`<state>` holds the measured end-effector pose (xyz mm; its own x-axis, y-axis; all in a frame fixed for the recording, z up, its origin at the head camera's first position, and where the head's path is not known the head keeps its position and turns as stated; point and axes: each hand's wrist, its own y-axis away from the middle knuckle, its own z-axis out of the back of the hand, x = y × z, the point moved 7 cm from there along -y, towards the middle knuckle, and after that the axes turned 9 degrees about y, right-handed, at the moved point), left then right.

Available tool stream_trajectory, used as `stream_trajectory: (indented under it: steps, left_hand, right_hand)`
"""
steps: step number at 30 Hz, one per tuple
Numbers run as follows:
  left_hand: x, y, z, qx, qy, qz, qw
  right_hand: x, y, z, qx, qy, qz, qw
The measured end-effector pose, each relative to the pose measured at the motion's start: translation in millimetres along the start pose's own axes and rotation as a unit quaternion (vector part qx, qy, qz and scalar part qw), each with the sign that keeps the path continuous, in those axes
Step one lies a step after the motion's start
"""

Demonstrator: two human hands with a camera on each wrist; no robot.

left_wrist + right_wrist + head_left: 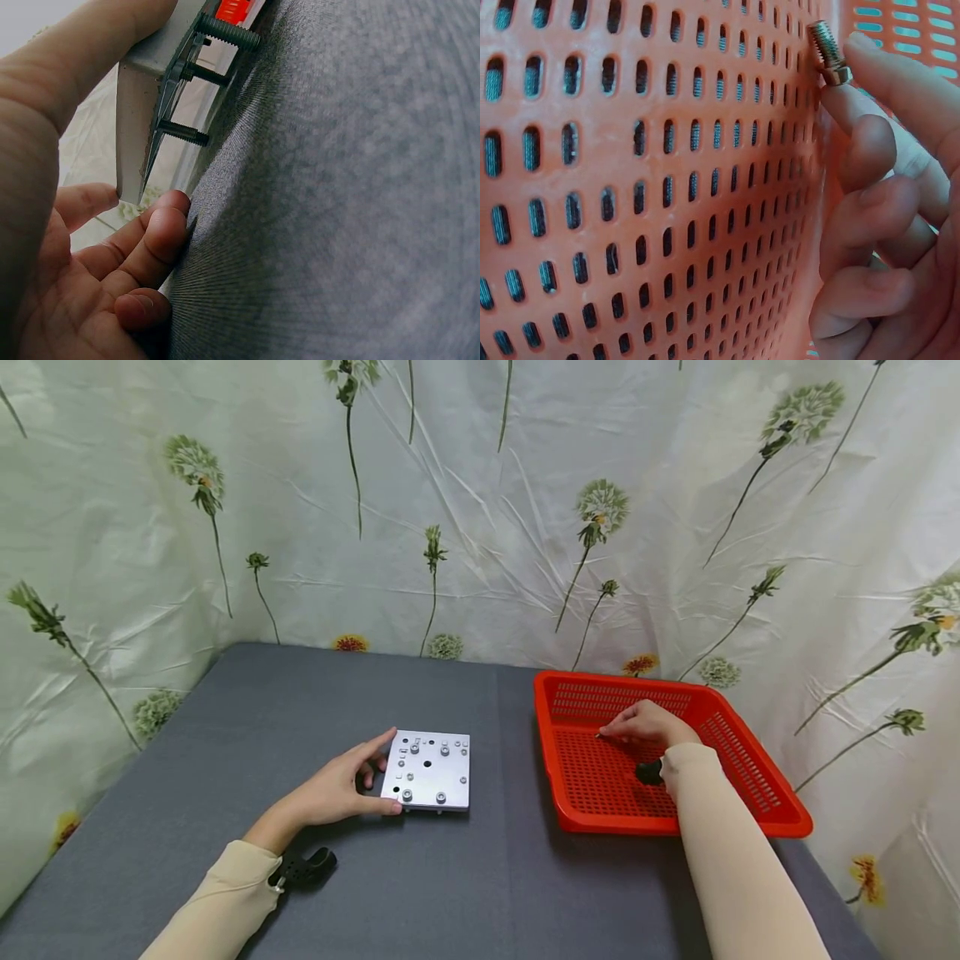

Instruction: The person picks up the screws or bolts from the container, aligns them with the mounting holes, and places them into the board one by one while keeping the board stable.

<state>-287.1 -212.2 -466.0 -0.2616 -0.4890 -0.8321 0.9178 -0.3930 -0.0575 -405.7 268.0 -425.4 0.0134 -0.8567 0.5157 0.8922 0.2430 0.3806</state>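
A square silver metal plate (438, 768) with several screws and holes lies at the middle of the table. My left hand (341, 783) holds it by its left side, thumb at the near corner and index finger at the far one. In the left wrist view, threaded screw ends (229, 31) stick out beneath the plate. Inside the red basket (615, 823), my right hand (648, 725) pinches a small bolt (828, 54) between thumb and index finger. Its other fingers are curled, and the bolt is close to the basket's slotted floor.
The perforated basket stands on the right of the dark grey table (420, 893). A flower-printed curtain (480, 568) hangs behind the table and along its sides. Black wrist-worn devices (307, 867) show at both cuffs.
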Motion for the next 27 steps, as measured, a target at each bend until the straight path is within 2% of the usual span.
stream_trajectory:
  steps: [9,15,23,27]
  left_hand:
    - [-1.1,-0.8,-0.9,0.005,0.003,0.003,1.0000]
    - [-0.1,-1.0,-1.0,0.003,0.003,0.002,1.0000]
    - [-0.5,-0.1,0.0,0.001,0.000,0.005,1.0000]
    - [0.0,0.4,-0.2,0.001,0.001,0.004,1.0000]
  right_hand:
    - [7,3,-2,0.002,0.001,0.011,1.000]
    - [9,1,-2,-0.006,0.023,0.018,1.000]
    - [17,-5,-6,0.012,0.047,0.041,0.998]
    - [19,-5,-6,0.011,0.062,0.038,0.997]
